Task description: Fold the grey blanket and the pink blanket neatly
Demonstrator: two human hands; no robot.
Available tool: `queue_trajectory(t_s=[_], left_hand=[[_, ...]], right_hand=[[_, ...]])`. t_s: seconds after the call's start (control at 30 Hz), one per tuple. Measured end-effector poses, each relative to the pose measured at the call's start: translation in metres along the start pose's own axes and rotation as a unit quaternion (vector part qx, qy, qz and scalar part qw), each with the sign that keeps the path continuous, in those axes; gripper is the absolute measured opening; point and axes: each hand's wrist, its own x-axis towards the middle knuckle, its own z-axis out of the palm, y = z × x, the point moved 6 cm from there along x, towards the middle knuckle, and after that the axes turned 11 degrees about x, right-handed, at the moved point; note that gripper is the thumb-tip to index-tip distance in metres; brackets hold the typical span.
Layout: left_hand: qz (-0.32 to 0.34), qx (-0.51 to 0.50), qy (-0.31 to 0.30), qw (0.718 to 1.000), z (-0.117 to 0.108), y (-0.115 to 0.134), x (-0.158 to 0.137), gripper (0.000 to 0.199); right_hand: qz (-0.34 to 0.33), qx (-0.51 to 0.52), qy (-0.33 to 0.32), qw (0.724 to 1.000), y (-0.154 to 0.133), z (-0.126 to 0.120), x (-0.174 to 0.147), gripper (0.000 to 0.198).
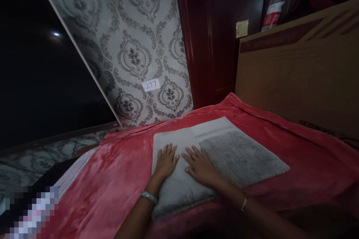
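A grey plush cloth (241, 153), perhaps a towel, lies spread on a red blanket (120, 179). Its left part is folded over towards the middle, and a lighter band crosses its upper right part. My left hand (166, 161) rests flat on the folded left part, fingers spread. Just to the right, my right hand (200, 166) lies palm down near the fold's edge, its fingers also spread. Neither hand grips anything. A bracelet circles each wrist.
A large cardboard box (297, 71) stands behind the blanket on the right, with a plastic bottle (275, 7) at its top edge. A dark screen (50, 63) is at left. Patterned wallpaper bears a paper label (151, 84) reading 277, beside a dark red door (213, 37).
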Motion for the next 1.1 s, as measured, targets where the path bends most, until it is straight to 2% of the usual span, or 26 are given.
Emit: queue_trajectory(t_s=[0.13,0.23,0.3,0.43,0.67,0.87,1.0,1.1], left_hand=[[-0.003,0.005,-0.010,1.000,0.013,-0.003,0.001,0.057],[0.010,-0.018,-0.049,0.999,0.010,-0.006,0.017,0.056],[0.040,-0.032,-0.055,0.997,0.007,-0.003,0.033,0.055],[0.093,-0.053,-0.053,0.993,0.007,0.009,0.067,0.053],[0.080,-0.016,-0.009,0.997,0.015,0.003,0.106,0.055],[0.074,0.006,0.023,0.997,0.017,-0.002,0.108,0.055],[0.002,0.061,0.055,0.997,0.007,-0.016,0.097,0.056],[-0.040,0.086,0.011,0.995,0.007,-0.040,0.083,0.059]], right_hand=[[-0.007,-0.001,0.011,1.000,0.004,0.002,-0.007,0.061],[-0.009,0.004,0.014,1.000,0.004,0.000,-0.005,0.061],[-0.008,0.005,0.015,1.000,0.004,0.000,-0.004,0.062],[-0.009,0.013,0.019,1.000,0.004,0.000,-0.005,0.061],[-0.010,0.028,0.024,0.999,0.007,-0.001,-0.006,0.060],[-0.002,0.031,0.017,0.999,0.006,-0.003,-0.006,0.061],[-0.008,0.032,0.015,0.999,0.004,-0.006,-0.006,0.061],[-0.009,0.031,0.012,0.999,0.003,-0.008,-0.006,0.061]])
